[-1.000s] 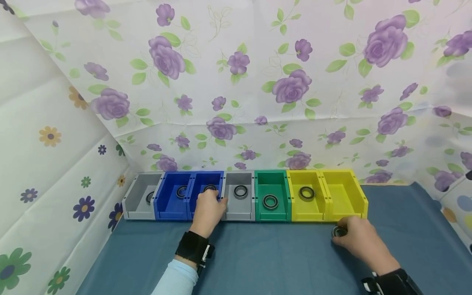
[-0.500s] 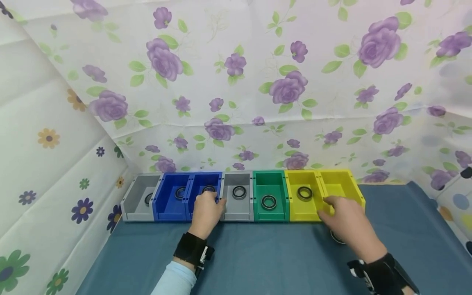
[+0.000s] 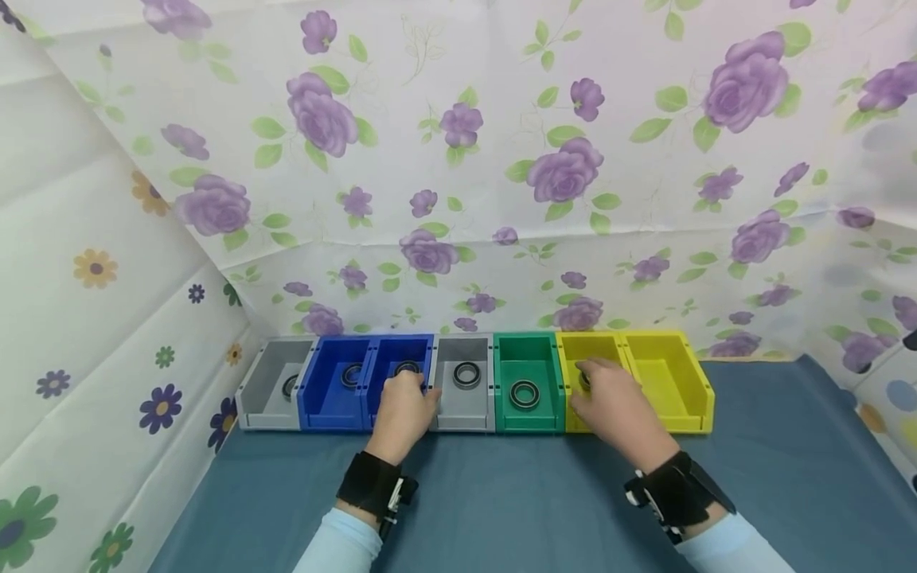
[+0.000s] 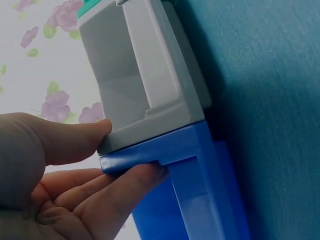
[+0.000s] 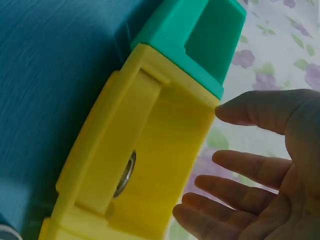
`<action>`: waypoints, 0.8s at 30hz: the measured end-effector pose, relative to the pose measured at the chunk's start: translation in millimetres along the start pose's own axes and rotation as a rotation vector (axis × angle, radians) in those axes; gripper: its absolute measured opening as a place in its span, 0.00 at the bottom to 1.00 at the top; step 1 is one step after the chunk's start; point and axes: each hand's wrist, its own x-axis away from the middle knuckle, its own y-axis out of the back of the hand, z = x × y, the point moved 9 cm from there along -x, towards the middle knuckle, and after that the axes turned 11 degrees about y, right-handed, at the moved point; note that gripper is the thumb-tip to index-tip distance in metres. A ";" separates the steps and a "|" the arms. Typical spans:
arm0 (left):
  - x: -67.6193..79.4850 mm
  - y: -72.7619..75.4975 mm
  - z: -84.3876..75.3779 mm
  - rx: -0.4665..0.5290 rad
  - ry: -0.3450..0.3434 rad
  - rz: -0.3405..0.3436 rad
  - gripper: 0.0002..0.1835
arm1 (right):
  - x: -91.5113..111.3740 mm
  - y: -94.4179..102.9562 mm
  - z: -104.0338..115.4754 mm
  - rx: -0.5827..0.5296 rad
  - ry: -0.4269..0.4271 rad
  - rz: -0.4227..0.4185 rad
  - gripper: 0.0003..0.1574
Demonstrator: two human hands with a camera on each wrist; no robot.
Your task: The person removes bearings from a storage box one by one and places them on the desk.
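Note:
My left hand (image 3: 403, 410) pinches the adjoining side walls of the right blue bin (image 4: 150, 150) and the grey bin (image 4: 125, 136) beside it, thumb on the grey side and fingers on the blue. A bearing (image 3: 407, 367) lies in that blue bin, partly behind the fingers. Over the left yellow bin (image 3: 587, 344), my right hand (image 3: 618, 406) is spread with nothing in its grasp, thumb near the border with the green bin (image 5: 172, 37). A bearing (image 5: 125, 174) inside this yellow bin is mostly hidden. Another bearing (image 5: 8, 233) lies on the blue cloth in front.
The bins stand in one row against a flowered backdrop (image 3: 501, 278). Bearings lie in the left grey bin (image 3: 268, 382), left blue bin (image 3: 325, 390), middle grey bin and green bin. The right yellow bin (image 3: 659, 382) shows a bare floor. Blue cloth (image 3: 501, 501) covers the table.
My right hand has let go of the bearing in front of the right yellow bin and moved left over the left yellow bin. My left hand has stayed in place.

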 end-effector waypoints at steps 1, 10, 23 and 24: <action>-0.2 0.6 0.5 0.001 0.004 -0.007 0.22 | -1.6 -2.6 -0.4 0.002 -0.002 0.004 0.28; -2.3 0.1 2.2 0.027 -0.001 -0.006 0.22 | -8.4 -12.9 -6.6 0.045 -0.006 0.012 0.26; -2.3 0.1 1.8 0.046 0.016 0.007 0.22 | -18.2 -38.6 -30.2 0.013 -0.124 0.150 0.38; -2.3 0.6 1.9 0.046 0.018 0.007 0.22 | -18.4 -40.8 -31.6 0.011 -0.132 0.162 0.39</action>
